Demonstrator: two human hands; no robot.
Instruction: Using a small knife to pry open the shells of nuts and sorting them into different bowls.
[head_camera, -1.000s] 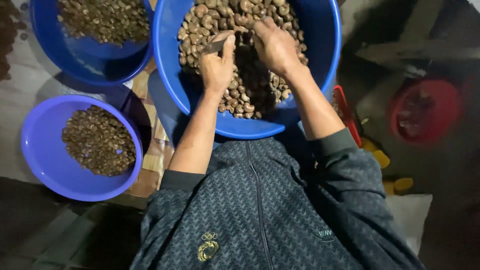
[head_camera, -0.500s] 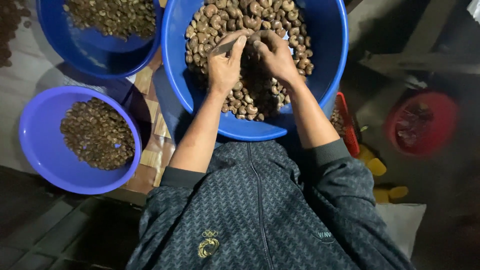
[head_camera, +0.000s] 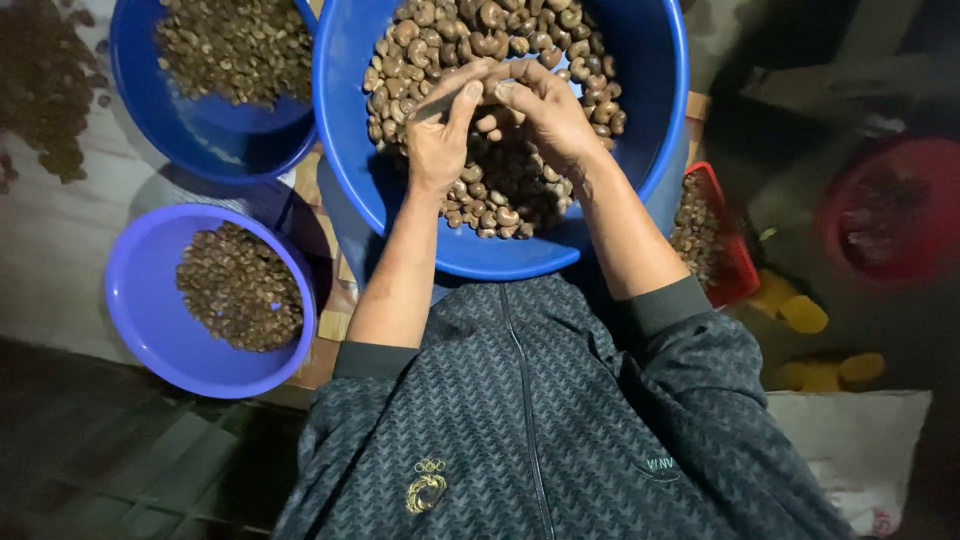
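Both hands meet over the big blue basin (head_camera: 660, 130) at top centre of the frame, which is heaped with cashew nuts (head_camera: 500, 195) in their shells. The left hand (head_camera: 440, 130) has its grip clamped on a thin dark blade-like tool (head_camera: 432, 103), thumb laid along it; the right hand (head_camera: 545, 105) has fingertips pinched together on what looks like a single nut, though the nut itself is hidden between the fingers, just beside the tool tip. Judged from this, the step is working one nut with the tool. To do it well, the person should keep the nut pinned firmly by the right fingertips, keep the tool edge angled away from the thumb, work low over the basin so bits drop back in, and use short controlled pressure, since a slip would run toward the right fingers. Counts: three blue basins in all, the big one at top centre, a darker one (head_camera: 215, 150) at upper left, a lighter one (head_camera: 150, 330) at mid left, each holding small brown pieces; one red crate (head_camera: 735, 270) with more nuts at right of centre; one red tub (head_camera: 880, 210) at far right, blurred; three or so yellow things (head_camera: 805, 313) at lower right, too blurred to name; one loose dark pile (head_camera: 45, 90) on the surface at far upper left. Nuts are far too many to count. Two hands, one tool.
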